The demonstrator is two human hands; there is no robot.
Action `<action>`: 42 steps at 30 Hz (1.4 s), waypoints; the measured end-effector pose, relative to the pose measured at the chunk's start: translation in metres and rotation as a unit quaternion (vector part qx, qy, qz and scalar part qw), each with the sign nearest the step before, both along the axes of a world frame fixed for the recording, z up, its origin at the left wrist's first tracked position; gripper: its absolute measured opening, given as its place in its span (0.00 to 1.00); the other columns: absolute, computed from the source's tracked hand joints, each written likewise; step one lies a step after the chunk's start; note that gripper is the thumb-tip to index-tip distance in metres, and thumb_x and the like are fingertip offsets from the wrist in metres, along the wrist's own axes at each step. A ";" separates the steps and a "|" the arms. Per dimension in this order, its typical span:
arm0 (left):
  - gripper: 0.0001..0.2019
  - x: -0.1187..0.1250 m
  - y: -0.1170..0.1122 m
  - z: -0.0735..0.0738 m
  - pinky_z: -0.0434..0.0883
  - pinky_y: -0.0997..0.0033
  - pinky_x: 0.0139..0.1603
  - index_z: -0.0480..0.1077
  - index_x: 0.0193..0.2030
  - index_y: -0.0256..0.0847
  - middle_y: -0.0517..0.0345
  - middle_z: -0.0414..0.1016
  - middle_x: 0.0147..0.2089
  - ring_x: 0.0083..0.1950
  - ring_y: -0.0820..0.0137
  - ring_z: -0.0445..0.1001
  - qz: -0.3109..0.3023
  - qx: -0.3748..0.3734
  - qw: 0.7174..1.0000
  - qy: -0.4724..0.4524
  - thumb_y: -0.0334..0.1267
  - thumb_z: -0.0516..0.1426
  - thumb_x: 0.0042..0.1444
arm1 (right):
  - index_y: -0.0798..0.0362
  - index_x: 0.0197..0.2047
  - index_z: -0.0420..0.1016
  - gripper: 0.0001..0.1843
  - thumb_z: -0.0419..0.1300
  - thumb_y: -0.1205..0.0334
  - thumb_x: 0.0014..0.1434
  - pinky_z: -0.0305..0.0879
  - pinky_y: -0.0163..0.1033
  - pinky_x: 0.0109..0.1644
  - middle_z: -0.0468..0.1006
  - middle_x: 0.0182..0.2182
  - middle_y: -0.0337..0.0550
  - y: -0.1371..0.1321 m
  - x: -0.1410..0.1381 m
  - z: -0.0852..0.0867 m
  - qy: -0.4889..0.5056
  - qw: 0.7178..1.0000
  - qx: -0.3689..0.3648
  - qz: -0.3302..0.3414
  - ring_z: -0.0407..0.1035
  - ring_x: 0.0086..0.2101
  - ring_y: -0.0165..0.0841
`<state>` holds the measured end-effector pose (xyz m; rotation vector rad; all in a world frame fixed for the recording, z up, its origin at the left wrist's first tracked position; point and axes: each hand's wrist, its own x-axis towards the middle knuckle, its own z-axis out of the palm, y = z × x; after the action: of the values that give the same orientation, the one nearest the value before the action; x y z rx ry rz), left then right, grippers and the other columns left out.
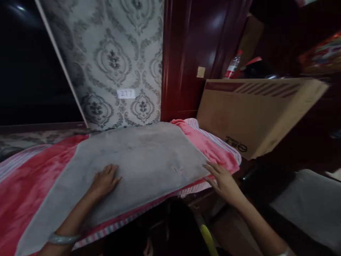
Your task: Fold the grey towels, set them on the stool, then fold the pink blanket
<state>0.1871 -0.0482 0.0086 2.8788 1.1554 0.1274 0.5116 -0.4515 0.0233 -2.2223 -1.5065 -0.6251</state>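
Note:
A grey cloth [144,160] lies spread flat over a pink and red blanket [34,177] on a bed. My left hand [104,181] rests palm down on the grey cloth near its front edge, fingers stretched out. My right hand [222,179] lies at the cloth's right corner, fingers extended and touching the edge where the grey cloth meets the pink blanket. A pale bangle [62,238] circles my left wrist.
A large cardboard box [255,113] stands at the right end of the bed. Behind are patterned wallpaper [114,60] with a small white label [126,93], and a dark red wooden door frame [186,60]. A red-capped bottle [231,65] stands behind the box.

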 end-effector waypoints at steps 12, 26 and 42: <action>0.29 -0.073 -0.026 -0.022 0.51 0.42 0.72 0.58 0.72 0.39 0.43 0.52 0.75 0.76 0.50 0.49 0.147 0.041 0.988 0.014 0.47 0.45 0.67 | 0.47 0.68 0.66 0.28 0.45 0.51 0.69 0.58 0.63 0.64 0.65 0.66 0.50 0.159 -0.006 -0.082 0.062 0.990 -0.127 -0.013 0.59 0.65 0.48; 0.27 -0.131 -0.017 -0.021 0.60 0.43 0.67 0.63 0.69 0.36 0.38 0.60 0.72 0.72 0.49 0.58 0.309 0.064 0.949 0.019 0.44 0.44 0.68 | 0.55 0.59 0.73 0.34 0.41 0.43 0.66 0.64 0.55 0.62 0.75 0.57 0.54 0.131 0.054 -0.123 0.147 0.988 0.000 0.050 0.69 0.57 0.46; 0.25 -0.163 0.024 0.004 0.73 0.61 0.43 0.73 0.52 0.31 0.35 0.80 0.48 0.48 0.51 0.79 0.394 -0.077 0.915 -0.049 0.46 0.43 0.64 | 0.63 0.52 0.77 0.28 0.49 0.50 0.62 0.70 0.48 0.44 0.81 0.43 0.64 0.063 0.142 -0.079 0.172 0.941 -0.121 -0.264 0.76 0.44 0.51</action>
<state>0.0237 -0.0237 0.0130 2.0757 2.1036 0.1838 0.6535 -0.3885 -0.0556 -2.7719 -0.8492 -0.1717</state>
